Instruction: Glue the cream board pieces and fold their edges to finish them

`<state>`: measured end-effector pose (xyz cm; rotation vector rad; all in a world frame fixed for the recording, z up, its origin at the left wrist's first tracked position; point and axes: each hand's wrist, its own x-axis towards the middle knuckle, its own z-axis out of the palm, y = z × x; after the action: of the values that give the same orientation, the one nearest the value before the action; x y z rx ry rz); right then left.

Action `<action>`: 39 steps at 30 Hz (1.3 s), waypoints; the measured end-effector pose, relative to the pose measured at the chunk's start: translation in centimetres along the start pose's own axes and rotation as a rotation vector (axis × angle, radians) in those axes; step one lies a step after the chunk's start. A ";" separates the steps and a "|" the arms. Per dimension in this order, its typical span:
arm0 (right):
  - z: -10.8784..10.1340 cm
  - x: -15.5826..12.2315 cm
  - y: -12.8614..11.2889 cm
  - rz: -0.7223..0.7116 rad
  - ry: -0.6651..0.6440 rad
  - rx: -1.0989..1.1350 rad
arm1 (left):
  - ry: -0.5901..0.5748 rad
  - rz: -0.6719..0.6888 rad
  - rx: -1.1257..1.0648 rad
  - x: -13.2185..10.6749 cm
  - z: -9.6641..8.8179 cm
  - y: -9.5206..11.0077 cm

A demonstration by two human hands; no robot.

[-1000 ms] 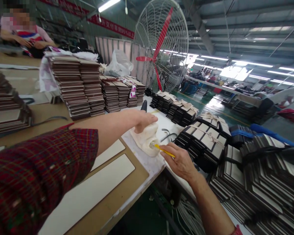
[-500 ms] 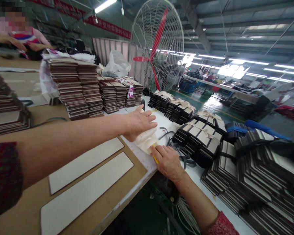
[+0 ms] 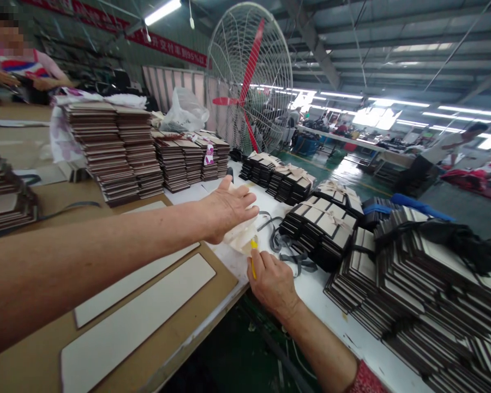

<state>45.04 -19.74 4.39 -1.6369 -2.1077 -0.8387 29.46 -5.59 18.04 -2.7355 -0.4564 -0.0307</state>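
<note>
My left hand [image 3: 226, 212] is stretched out with its fingers spread, over a crumpled cream cloth-like piece [image 3: 242, 238] on the white tabletop. Its palm side hides part of that piece. Closer to me, my right hand [image 3: 273, 284] is closed around a slim yellow tool [image 3: 253, 263]; the tool's kind cannot be made out. The yellow tip is at the near edge of the cream piece. Below my left forearm, two long cream panels [image 3: 143, 322] lie on a brown board [image 3: 204, 305]. Grey straps [image 3: 284, 245] curl to the right of my hands.
Tall stacks of panels [image 3: 106, 147] stand at the back left. Tied black-and-cream bundles [image 3: 319, 224] and dark-edged stacks [image 3: 425, 289] line the right side. Behind them is a large caged fan [image 3: 249, 82]. A person [image 3: 28, 68] works at the far left. The table edge [image 3: 204, 341] drops off near me.
My right hand has drawn slightly toward me, and more of the yellow tool shows. My left hand stays spread over the cream piece. The view has shifted a little to the right.
</note>
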 end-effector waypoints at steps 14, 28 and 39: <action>-2.9 3.6 2.3 0.667 -0.244 0.794 | 0.095 0.154 0.062 -0.7 1.0 0.5; 1.2 0.8 1.2 1.097 0.034 1.419 | 0.127 0.148 0.073 -1.5 1.5 -0.2; 2.8 1.2 -1.2 1.173 0.129 1.437 | 0.125 0.048 0.032 -1.9 3.1 -1.3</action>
<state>43.84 -17.22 2.63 -1.3577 -0.7405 0.7674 27.19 -3.96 15.47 -2.6927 -0.3527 -0.1800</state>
